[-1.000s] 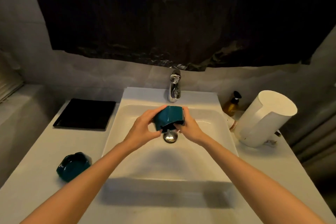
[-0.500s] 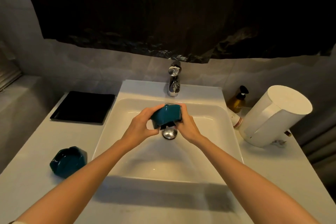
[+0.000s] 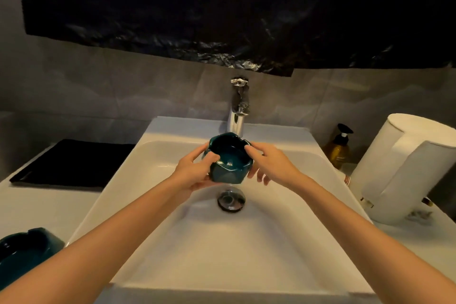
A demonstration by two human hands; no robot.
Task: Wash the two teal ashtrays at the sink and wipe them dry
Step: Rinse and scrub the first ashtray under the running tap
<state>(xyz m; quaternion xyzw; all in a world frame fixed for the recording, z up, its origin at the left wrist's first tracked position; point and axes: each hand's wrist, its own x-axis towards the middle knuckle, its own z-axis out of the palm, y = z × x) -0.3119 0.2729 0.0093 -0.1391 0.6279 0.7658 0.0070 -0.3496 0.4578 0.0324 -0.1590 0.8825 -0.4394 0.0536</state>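
One held ashtray (image 3: 228, 158) above drain (image 3: 231, 198), spare ashtray (image 3: 24, 252) left, kettle (image 3: 404, 168) right

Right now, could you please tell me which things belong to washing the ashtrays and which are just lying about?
For the job: held teal ashtray, gripped by left hand and right hand; second teal ashtray on the counter; sink; faucet.
Lying about: black tray; amber pump bottle; white kettle.
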